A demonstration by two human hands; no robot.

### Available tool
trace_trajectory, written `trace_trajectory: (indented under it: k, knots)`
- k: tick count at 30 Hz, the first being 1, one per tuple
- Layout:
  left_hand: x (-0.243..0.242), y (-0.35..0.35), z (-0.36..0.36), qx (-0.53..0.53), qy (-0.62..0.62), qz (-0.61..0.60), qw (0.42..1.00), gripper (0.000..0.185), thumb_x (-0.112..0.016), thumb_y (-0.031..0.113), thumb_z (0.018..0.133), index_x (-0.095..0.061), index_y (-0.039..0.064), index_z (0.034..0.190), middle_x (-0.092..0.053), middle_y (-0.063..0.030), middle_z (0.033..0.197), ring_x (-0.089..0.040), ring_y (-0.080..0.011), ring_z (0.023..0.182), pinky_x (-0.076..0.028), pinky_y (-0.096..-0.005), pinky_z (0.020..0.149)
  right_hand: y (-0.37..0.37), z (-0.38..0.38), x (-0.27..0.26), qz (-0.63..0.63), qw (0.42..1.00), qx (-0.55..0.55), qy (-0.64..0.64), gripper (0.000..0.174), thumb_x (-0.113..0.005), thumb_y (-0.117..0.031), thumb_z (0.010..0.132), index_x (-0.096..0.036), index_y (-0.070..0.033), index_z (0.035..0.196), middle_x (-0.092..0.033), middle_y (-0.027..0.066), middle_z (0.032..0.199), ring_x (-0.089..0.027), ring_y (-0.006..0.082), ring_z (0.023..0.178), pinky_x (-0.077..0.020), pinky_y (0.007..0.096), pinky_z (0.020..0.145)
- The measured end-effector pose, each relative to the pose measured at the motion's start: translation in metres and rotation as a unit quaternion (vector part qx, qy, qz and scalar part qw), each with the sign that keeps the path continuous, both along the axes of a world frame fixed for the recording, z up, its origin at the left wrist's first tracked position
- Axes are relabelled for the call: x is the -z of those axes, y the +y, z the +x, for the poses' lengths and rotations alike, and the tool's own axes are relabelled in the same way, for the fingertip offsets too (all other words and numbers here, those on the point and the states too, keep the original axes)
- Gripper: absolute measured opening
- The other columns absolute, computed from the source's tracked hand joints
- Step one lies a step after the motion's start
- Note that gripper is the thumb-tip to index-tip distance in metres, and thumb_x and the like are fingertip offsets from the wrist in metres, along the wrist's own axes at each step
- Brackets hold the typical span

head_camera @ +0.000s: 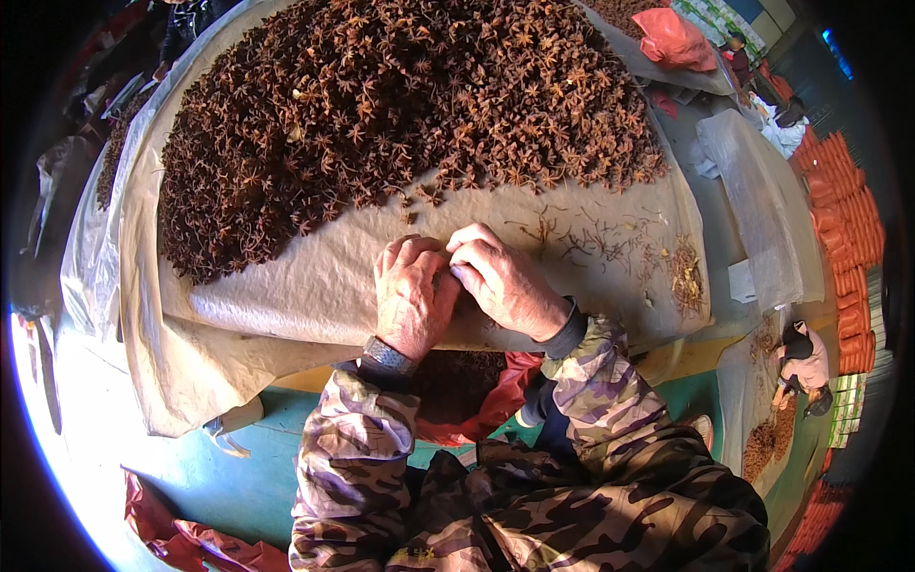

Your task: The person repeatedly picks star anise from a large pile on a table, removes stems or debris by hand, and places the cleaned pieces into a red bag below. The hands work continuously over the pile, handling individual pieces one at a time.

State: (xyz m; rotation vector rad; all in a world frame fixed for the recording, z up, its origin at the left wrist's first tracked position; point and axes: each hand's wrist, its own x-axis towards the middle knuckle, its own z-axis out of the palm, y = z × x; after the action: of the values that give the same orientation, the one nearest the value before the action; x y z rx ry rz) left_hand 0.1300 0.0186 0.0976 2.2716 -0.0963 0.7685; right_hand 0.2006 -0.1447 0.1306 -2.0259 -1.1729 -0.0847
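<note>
A large heap of dried star anise (400, 100) covers the far part of a cloth-covered table (300, 300). Near the table's front edge my left hand (414, 293) and my right hand (497, 279) meet, fingers bent and fingertips close together. Whatever may be between the fingers is hidden by them. Just beyond my left hand, a few loose star anise (409, 217) lie on the cloth. Thin loose stems (600, 243) are scattered to the right of my right hand, with a small pile of stems and bits (686, 279) near the right edge.
Below the table edge, between my forearms, stands an open red bag (518, 372) with dark contents. Another red bag (229, 547) lies on the green floor at lower left. On the right are a plastic-covered surface (758, 207), stacked orange sacks (843, 214) and a person (808, 365) beside more star anise.
</note>
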Motion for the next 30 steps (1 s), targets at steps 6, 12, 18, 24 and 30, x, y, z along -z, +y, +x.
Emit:
trace_trajectory:
  k: [6, 12, 18, 24, 30]
  knots:
    - [0.007, 0.015, 0.001, -0.035, -0.001, -0.04, 0.999, 0.012, -0.072, 0.011, 0.083, -0.069, 0.002, 0.09, -0.071, -0.0138, 0.109, -0.063, -0.037, 0.106, -0.047, -0.0478, 0.098, 0.006, 0.001, -0.005, 0.074, 0.997, 0.023, -0.031, 0.013, -0.067, -0.01, 0.098, -0.06, -0.005, 0.107, -0.064, 0.0116, 0.11, -0.067, 0.0361, 0.09, -0.0563, 0.0427, 0.076]
    - [0.006, 0.06, -0.01, -0.095, 0.044, 0.013, 0.994, 0.017, -0.071, 0.017, 0.083, -0.071, 0.002, 0.091, -0.072, -0.0146, 0.105, -0.065, -0.0351, 0.103, -0.045, -0.0478, 0.101, -0.006, 0.024, 0.017, -0.045, 0.994, 0.056, -0.078, 0.01, -0.068, -0.006, 0.094, -0.059, -0.004, 0.092, -0.062, 0.0134, 0.096, -0.066, 0.0382, 0.082, -0.0549, 0.0465, 0.072]
    - [0.014, 0.094, -0.028, -0.137, 0.087, 0.041, 0.986, 0.015, -0.072, 0.014, 0.08, -0.071, 0.002, 0.09, -0.072, -0.0132, 0.107, -0.066, -0.0329, 0.103, -0.047, -0.0442, 0.098, -0.023, 0.044, 0.026, -0.148, 0.975, 0.155, -0.059, 0.009, -0.064, -0.005, 0.094, -0.057, -0.003, 0.101, -0.065, 0.0172, 0.092, -0.069, 0.0346, 0.077, -0.0559, 0.048, 0.067]
    - [0.013, 0.105, -0.038, -0.129, 0.097, 0.03, 0.986, 0.015, -0.074, 0.015, 0.08, -0.07, 0.004, 0.088, -0.072, -0.0132, 0.109, -0.065, -0.0339, 0.105, -0.047, -0.0444, 0.099, -0.039, 0.047, 0.012, -0.16, 0.952, 0.237, -0.108, 0.014, -0.067, -0.008, 0.095, -0.06, -0.001, 0.104, -0.065, 0.0198, 0.098, -0.07, 0.0379, 0.084, -0.0566, 0.0505, 0.072]
    - [0.006, 0.096, -0.037, -0.098, 0.101, 0.022, 0.99, 0.017, -0.075, 0.014, 0.081, -0.071, 0.004, 0.093, -0.071, -0.0132, 0.111, -0.064, -0.0341, 0.108, -0.047, -0.0448, 0.101, -0.012, 0.024, 0.005, -0.091, 0.991, 0.093, -0.011, 0.018, -0.07, -0.008, 0.093, -0.066, -0.003, 0.11, -0.066, 0.0177, 0.106, -0.069, 0.0374, 0.086, -0.0559, 0.0445, 0.074]
